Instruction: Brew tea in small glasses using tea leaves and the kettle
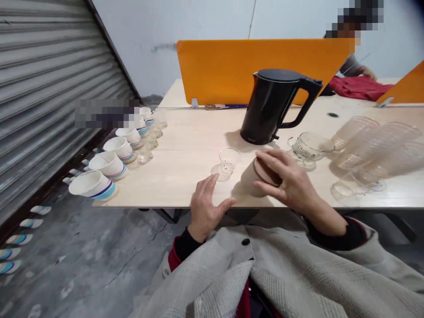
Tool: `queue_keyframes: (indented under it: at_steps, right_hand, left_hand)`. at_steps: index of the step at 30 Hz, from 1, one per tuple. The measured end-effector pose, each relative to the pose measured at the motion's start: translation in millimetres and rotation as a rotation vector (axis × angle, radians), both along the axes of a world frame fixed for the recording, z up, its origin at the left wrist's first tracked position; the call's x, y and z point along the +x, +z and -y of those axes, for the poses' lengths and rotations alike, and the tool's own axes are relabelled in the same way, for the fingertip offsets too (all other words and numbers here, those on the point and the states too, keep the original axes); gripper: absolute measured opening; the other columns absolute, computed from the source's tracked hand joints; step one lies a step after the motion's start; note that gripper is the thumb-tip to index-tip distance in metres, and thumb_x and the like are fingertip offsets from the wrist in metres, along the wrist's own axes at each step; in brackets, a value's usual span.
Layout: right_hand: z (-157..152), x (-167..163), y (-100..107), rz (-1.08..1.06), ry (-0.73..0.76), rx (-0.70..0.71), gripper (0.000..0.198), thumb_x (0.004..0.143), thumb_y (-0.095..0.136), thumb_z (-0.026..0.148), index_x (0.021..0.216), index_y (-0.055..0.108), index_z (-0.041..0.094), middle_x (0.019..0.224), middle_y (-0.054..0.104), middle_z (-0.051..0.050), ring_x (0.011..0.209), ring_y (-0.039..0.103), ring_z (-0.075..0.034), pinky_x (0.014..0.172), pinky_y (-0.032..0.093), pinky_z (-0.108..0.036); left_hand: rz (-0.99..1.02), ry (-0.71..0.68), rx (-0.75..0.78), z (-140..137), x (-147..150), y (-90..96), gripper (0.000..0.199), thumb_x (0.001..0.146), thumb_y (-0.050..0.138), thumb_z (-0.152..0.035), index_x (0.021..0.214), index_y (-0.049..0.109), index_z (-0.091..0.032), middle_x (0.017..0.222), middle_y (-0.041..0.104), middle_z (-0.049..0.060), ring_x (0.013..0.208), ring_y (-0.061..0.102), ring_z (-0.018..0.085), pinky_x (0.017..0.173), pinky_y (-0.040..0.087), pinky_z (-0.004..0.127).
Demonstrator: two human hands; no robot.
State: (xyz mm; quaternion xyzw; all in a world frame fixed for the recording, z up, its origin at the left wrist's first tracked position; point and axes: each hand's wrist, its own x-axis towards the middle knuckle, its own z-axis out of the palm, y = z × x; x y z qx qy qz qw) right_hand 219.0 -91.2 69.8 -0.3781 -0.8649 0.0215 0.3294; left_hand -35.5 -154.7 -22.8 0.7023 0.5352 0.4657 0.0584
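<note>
The right hand (291,179) grips a round brown container (266,173) near the bench (192,141) edge; the left hand (206,204), empty, fingers loosely spread, is beside a clear cup (228,167). Handling the container seems the current step; moving it calls for clearing the cup.

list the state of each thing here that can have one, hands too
black kettle: upright, lid shut
right hand: fingers around brown round thing
brown round thing: held, open or shut unclear
left hand: empty, fingers spread
small clear cup: upright, mouth up
handled glass vessel: upright, dark bits visible
clear cups at right: nested in stacks
white paper cups: upright, in a row
</note>
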Motion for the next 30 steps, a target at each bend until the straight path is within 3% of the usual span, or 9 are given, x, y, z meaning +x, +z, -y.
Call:
queue_keyframes:
  at_steps: [3,7,15,21,30]
  right_hand:
    - [-28,7,19,-0.035,-0.143,0.109,0.062,0.095,0.07,0.053,0.152,0.058,0.034,0.139,0.061,-0.014,0.13,0.061,-0.041,0.109,0.053,-0.064]
    - [-84,-9,32,-0.065,-0.217,0.165,0.064,0.092,0.071,0.056,0.15,0.06,0.031,0.14,0.06,-0.015,0.133,0.057,-0.042,0.11,0.052,-0.065]
    - [-182,-83,2,-0.045,-0.161,0.021,0.067,0.089,0.068,0.056,0.147,0.063,0.023,0.142,0.06,-0.018,0.132,0.056,-0.042,0.111,0.049,-0.062]
    - [-215,-112,-18,0.037,-0.132,-0.078,0.065,0.089,0.064,0.058,0.144,0.065,0.024,0.142,0.06,-0.018,0.131,0.054,-0.041,0.109,0.05,-0.058]
    - [-229,-107,-29,0.146,-0.048,-0.104,0.067,0.091,0.065,0.058,0.148,0.063,0.022,0.141,0.061,-0.018,0.129,0.056,-0.041,0.115,0.045,-0.058]
  left_hand:
    - [-0.053,0.144,0.024,-11,-19,-1.7,0.048,0.102,0.063,-0.053,0.136,0.064,-0.018,0.131,0.073,0.015,0.123,0.065,0.031,0.102,0.058,0.048]
    - [-0.124,0.252,-0.02,-22,-31,-4.8,0.037,0.103,0.063,-0.044,0.127,0.069,-0.017,0.124,0.076,0.014,0.114,0.068,0.031,0.1,0.057,0.047]
    - [-0.273,0.299,-0.111,-18,-22,-3.0,0.033,0.099,0.07,-0.035,0.125,0.07,-0.017,0.124,0.077,0.013,0.116,0.067,0.032,0.098,0.056,0.047]
    - [-0.305,0.313,-0.098,-16,-20,0.1,0.031,0.097,0.072,-0.034,0.123,0.069,-0.016,0.123,0.077,0.012,0.113,0.067,0.031,0.093,0.055,0.045]
    - [-0.317,0.32,-0.083,-16,-19,-0.4,0.03,0.098,0.072,-0.034,0.123,0.07,-0.017,0.124,0.077,0.011,0.114,0.067,0.031,0.091,0.055,0.045]
